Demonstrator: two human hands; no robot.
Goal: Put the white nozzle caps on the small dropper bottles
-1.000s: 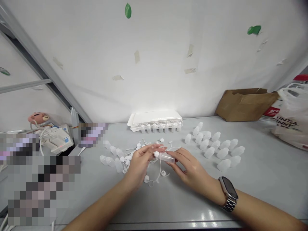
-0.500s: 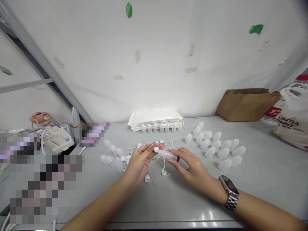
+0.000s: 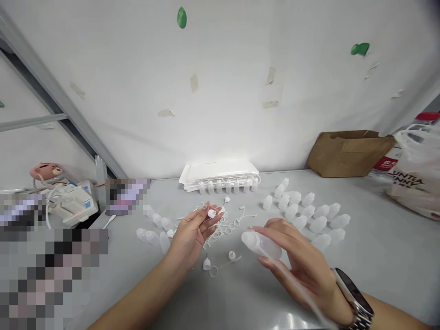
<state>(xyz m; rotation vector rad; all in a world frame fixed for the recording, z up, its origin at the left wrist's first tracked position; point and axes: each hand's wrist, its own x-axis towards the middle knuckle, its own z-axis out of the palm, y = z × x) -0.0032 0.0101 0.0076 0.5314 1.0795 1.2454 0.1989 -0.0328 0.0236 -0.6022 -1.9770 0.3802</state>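
My left hand (image 3: 194,231) pinches a small white cap (image 3: 211,213) between thumb and fingers, palm turned up. My right hand (image 3: 295,261) grips a translucent squeeze bottle (image 3: 270,246) tilted on its side, its mouth end pointing left. A pale strip, blurred, trails from the bottle toward the bottom of the view. Beyond my left hand lies a loose pile of white ring straps (image 3: 225,227). Nearer me, a white cap with a thin needle tip (image 3: 206,264), a similar cap (image 3: 232,255) and a ring strap (image 3: 213,271) rest on the grey table (image 3: 240,293).
Several frosted bottles (image 3: 318,224) stand on the right, others (image 3: 151,237) on the left. Small bottles (image 3: 228,187) line up before a white stack (image 3: 220,168) by the wall. A cardboard box (image 3: 347,153) and plastic bag (image 3: 412,178) sit right, a power strip (image 3: 79,201) left.
My hands have moved apart. My right hand has carried the bottle right and toward me, away from the left hand, which keeps a white cap. The view has shifted slightly.
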